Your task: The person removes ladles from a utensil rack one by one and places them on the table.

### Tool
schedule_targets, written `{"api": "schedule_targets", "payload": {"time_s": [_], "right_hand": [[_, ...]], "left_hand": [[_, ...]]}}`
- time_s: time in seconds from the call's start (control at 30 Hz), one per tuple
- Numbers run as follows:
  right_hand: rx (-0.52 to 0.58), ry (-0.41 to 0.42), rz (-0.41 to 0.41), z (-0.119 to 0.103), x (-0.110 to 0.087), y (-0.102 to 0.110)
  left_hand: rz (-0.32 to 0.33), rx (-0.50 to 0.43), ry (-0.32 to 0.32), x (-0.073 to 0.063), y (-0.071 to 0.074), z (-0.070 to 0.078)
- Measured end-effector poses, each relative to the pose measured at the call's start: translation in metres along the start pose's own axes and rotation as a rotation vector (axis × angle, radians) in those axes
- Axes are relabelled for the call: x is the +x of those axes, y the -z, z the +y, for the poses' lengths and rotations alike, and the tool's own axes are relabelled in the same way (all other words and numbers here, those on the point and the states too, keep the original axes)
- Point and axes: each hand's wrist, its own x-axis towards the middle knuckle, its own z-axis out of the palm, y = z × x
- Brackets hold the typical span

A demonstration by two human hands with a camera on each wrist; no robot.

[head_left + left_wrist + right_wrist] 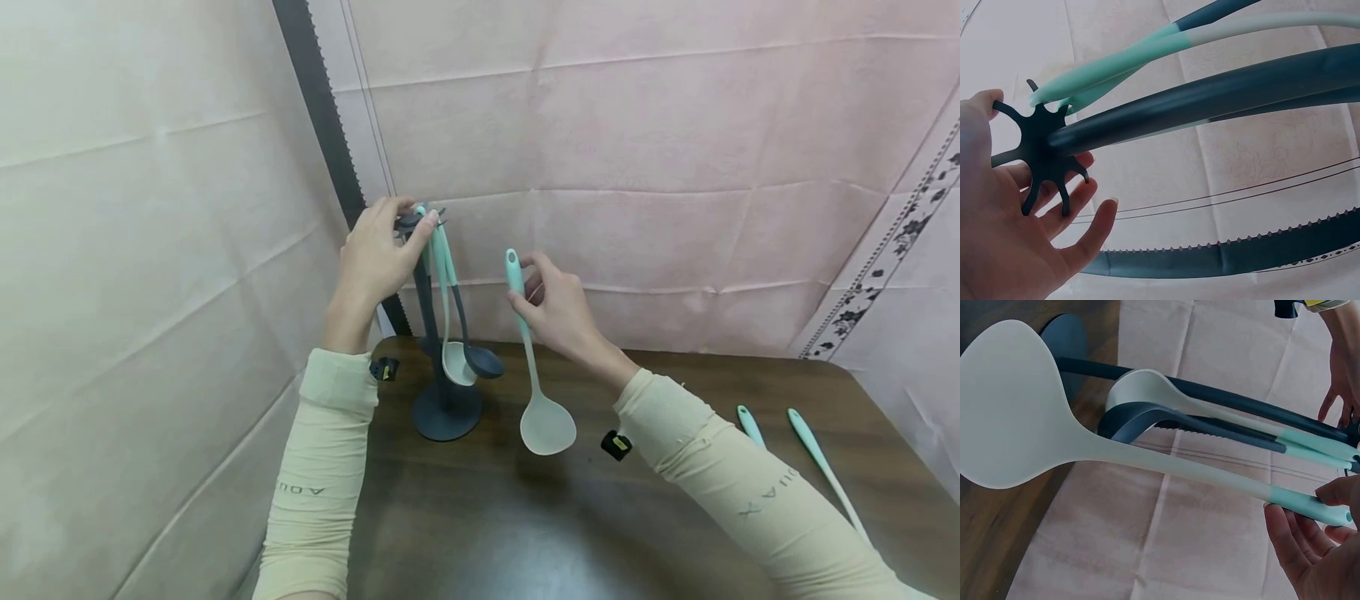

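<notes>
A dark blue utensil stand (pixel 427 317) rises from a round base at the left of the table. My left hand (pixel 377 257) holds its hooked top (pixel 1042 145), thumb on one side and fingers curving round the other. A white ladle (pixel 459 363) and a dark blue ladle (pixel 484 362), both with mint handles, hang from the hooks. To the right of the stand, my right hand (pixel 557 302) pinches the mint handle of a white spatula (pixel 547 427) between thumb and fingers. The spatula hangs head down, its broad head (pixel 1013 406) above the table.
Two more mint-handled utensils lie on the brown table (pixel 480 517) at the right, one handle (pixel 750 427) partly hidden by the right sleeve and the other (pixel 813 446) beside it. Pale cloth (pixel 637 167) hangs behind the table and along its left side.
</notes>
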Motion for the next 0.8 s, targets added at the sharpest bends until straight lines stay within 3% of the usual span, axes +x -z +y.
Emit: {"api": "schedule_targets", "payload": {"time_s": [0.8], "right_hand": [[-0.025,-0.072,0.036,0.039,-0.012,0.015]], "left_hand": [[0.006,0.004,-0.006,-0.001,0.0,0.001]]}}
